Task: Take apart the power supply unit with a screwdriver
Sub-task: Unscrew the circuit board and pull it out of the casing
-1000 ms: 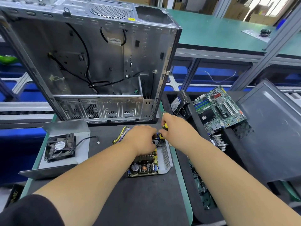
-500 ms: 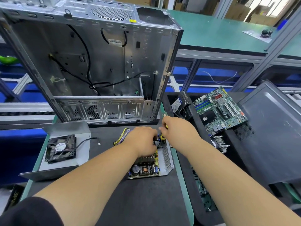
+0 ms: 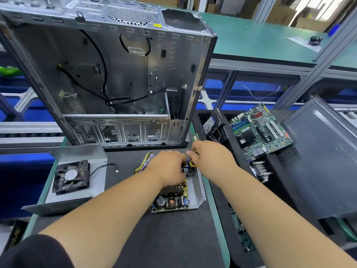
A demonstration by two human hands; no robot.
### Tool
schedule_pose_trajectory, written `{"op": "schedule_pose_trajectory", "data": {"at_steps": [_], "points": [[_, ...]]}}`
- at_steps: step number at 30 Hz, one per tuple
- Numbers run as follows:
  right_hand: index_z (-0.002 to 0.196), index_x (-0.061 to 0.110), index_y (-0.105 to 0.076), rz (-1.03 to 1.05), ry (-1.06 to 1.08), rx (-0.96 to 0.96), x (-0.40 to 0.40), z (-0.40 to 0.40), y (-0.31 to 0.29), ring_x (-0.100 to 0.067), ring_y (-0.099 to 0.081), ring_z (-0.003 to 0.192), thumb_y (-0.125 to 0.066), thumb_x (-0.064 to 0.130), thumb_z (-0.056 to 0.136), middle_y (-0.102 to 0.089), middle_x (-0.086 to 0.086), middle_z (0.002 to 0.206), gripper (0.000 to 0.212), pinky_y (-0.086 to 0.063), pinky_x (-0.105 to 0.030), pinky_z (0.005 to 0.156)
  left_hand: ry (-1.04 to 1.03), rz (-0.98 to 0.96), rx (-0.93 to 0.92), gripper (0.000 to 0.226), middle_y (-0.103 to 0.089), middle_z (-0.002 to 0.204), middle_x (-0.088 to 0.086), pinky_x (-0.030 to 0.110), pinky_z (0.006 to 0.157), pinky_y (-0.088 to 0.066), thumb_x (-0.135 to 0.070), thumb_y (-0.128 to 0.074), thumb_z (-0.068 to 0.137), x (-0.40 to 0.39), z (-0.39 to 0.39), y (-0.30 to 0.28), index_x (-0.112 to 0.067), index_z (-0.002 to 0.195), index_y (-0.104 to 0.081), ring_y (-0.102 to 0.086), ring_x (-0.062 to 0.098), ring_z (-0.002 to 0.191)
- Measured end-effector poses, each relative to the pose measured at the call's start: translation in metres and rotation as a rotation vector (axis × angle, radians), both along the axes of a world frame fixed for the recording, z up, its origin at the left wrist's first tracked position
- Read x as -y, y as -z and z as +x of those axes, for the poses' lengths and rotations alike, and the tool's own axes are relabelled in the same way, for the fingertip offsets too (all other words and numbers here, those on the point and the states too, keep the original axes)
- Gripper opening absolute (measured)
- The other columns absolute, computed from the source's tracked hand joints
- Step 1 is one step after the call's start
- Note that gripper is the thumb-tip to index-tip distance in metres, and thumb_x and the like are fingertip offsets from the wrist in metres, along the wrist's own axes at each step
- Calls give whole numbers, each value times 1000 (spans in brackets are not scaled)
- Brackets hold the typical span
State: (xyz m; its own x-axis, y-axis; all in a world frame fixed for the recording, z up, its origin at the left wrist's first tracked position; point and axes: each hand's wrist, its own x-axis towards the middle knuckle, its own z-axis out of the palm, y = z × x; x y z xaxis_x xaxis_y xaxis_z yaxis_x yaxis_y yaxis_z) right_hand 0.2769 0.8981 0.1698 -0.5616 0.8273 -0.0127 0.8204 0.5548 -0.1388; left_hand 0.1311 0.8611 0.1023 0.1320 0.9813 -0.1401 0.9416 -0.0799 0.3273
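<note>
Fingers point(image 3: 190, 154) grip screwdriver point(image 3: 191, 163) inside opened power supply point(image 3: 197, 187).

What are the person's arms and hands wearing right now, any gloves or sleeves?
No gloves: left hand and right hand are bare, as are both forearms. A black sleeve covers the left upper arm. No watch, rings or wrist strap show.

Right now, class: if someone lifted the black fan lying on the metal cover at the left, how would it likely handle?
The fan looks like a thin plastic frame, so probably light and stiff. Its thin wire trails loose and would likely flop. Lying flat on the metal cover, it seems unlikely to roll.
</note>
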Motion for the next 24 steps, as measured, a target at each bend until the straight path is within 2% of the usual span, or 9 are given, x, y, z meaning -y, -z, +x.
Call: {"op": "schedule_pose_trajectory", "data": {"at_steps": [3, 6, 9, 11, 14, 16, 20, 24], "points": [[111, 15, -54, -53, 8, -78, 1, -1, -2, -28, -56, 88, -52, 31, 98, -59, -3, 96, 20, -44, -36, 69, 6, 0, -5, 32, -61, 103, 1, 37, 89, -47, -30, -59, 78, 0, 0, 0, -22, 109, -58, -56, 25, 102], [112, 14, -53, -85, 16, -114, 4, 0, -3, -28, -55, 91, -55, 23, 94, -59, -6, 105, 21, -39, -35, 69, 12, 0, -10, 24, -61, 100, 0, 37, 86, -47, -30, -59, 78, 0, 0, -2, -21, 100, -56, -56, 25, 99], [107, 13, -57, -100, 0, -108, 6, 1, -1, -25, -51, 96, -56, 21, 91, -54, -5, 106, 19, -38, -33, 76, 16, 4, -12, 18, -59, 98, 0, 35, 82, -44, -30, -60, 79, 1, 0, -3, -24, 90, -48, -56, 25, 97], [102, 13, -57, -60, -11, -66, 7, 2, -1, -26, -52, 94, -54, 26, 91, -54, -5, 101, 17, -40, -35, 75, 16, 5, -1, 17, -59, 98, 0, 33, 81, -43, -30, -60, 79, 1, 0, -3, -24, 91, -49, -56, 25, 98], [93, 16, -52, 69, -20, 59, 7, 2, -1, -26, -55, 82, -44, 46, 99, -55, -1, 86, 32, -38, -35, 65, -1, -9, 26, 31, -61, 104, -1, 33, 86, -45, -28, -58, 80, 1, 0, -2, -25, 110, -59, -55, 24, 102], [91, 18, -47, 60, -11, 73, 4, 1, -2, -26, -53, 78, -41, 48, 102, -50, 2, 80, 32, -34, -33, 62, -1, -11, 13, 38, -61, 107, 0, 36, 90, -46, -28, -58, 80, 1, 0, -2, -25, 118, -58, -55, 25, 104], [105, 16, -53, -72, 11, -59, 2, 0, -4, -25, -54, 81, -53, 32, 99, -58, -2, 91, 17, -38, -33, 64, 6, 1, -3, 29, -61, 103, 0, 37, 90, -46, -30, -58, 79, 0, 0, 0, -22, 108, -58, -57, 25, 102], [109, 13, -57, -83, -9, -87, 4, 1, -5, -27, -54, 95, -58, 25, 92, -57, -6, 106, 20, -44, -36, 78, 11, 13, -1, 17, -55, 94, -2, 33, 79, -43, -29, -61, 79, 0, -1, -2, -24, 91, -49, -56, 25, 98]]}}
